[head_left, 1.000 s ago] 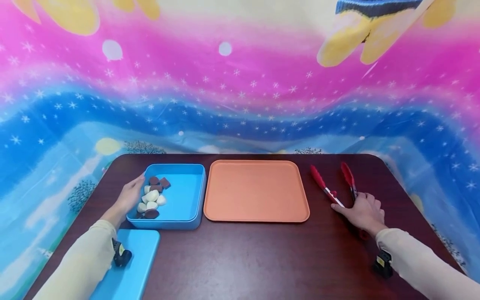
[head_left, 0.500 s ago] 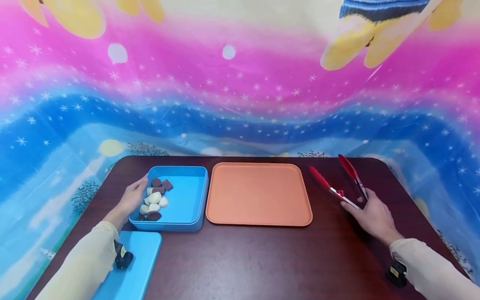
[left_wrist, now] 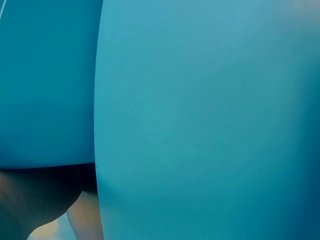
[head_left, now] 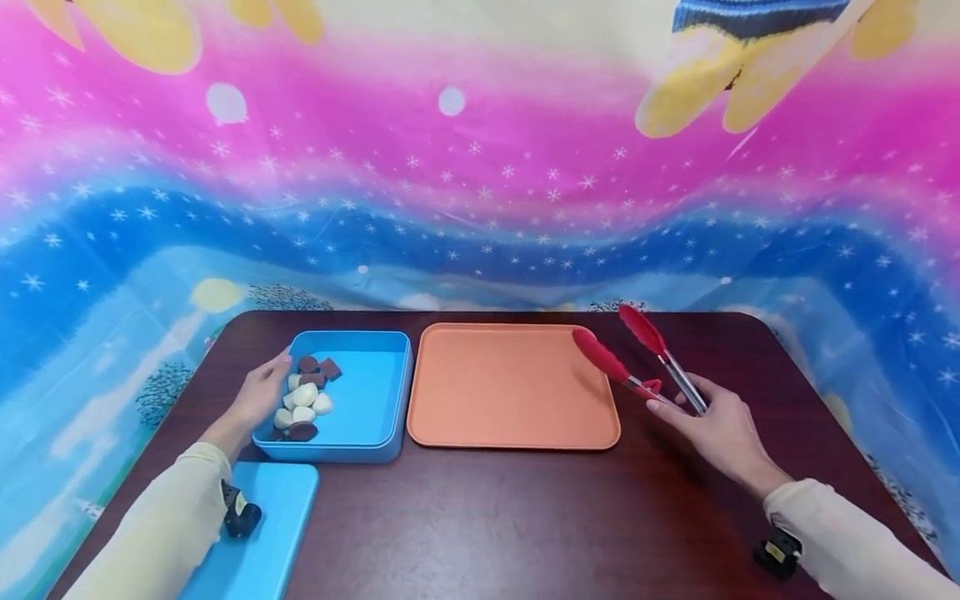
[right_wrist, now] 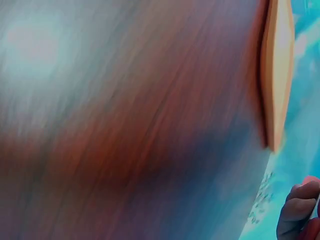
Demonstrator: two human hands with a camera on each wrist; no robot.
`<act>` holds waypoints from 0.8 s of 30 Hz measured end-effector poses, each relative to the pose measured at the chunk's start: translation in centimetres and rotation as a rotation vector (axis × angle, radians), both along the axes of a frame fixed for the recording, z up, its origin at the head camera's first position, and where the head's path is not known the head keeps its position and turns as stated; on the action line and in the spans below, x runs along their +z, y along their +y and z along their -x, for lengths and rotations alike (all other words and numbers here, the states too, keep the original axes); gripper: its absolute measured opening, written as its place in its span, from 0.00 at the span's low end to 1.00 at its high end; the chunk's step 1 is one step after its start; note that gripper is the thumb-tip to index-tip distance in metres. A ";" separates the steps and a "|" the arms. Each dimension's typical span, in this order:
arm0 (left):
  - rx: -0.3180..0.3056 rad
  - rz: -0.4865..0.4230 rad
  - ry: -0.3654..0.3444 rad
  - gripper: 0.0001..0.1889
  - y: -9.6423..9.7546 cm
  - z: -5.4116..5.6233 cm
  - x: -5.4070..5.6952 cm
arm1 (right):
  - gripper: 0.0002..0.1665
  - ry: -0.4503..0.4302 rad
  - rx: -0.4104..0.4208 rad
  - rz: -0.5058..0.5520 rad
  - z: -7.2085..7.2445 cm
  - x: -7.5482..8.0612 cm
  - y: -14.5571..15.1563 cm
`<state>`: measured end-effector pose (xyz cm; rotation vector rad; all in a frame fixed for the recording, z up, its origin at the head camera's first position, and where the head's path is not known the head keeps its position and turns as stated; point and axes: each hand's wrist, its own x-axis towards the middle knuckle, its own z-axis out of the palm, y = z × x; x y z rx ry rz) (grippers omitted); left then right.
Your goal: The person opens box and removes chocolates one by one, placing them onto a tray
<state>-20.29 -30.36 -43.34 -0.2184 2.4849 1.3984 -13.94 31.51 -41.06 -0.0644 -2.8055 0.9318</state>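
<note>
My left hand (head_left: 258,392) rests against the left outer side of a square blue box (head_left: 360,454), its fingertips by the rim. Part of that hand shows dark below the box wall in the left wrist view. Inside the box, along its left side, lie several white pieces (head_left: 303,395) and brown pieces (head_left: 303,431) that look like chocolates. My right hand (head_left: 727,429) grips red-tipped metal tongs (head_left: 600,354) near the handle end. The tongs' arms are spread with nothing between them, and their tips hang over the right edge of an orange tray (head_left: 510,387).
A flat blue lid (head_left: 270,517) lies on the dark wooden table (head_left: 480,525) at the near left, under the left forearm. The orange tray stands close beside the box. A patterned cloth (head_left: 480,167) hangs behind the table.
My right hand has lifted the tongs off the table and moved them left, so their tips are now at the tray's right side. The left hand stays at the box.
</note>
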 end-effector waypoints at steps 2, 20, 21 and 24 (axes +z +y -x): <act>0.002 0.021 -0.001 0.35 -0.1 0.0 0.0 | 0.28 0.004 0.024 0.018 -0.1 0.1 -0.8; 0.010 0.068 0.053 0.36 -0.3 0.4 0.1 | 0.45 -0.104 0.186 0.043 -1.6 1.4 -7.3; 0.008 0.067 0.049 0.36 -0.3 0.4 0.1 | 0.46 -0.108 0.189 0.043 -1.6 1.5 -7.6; 0.005 0.065 0.032 0.37 -0.3 0.6 0.0 | 0.49 -0.127 0.196 0.053 -1.6 1.8 -8.7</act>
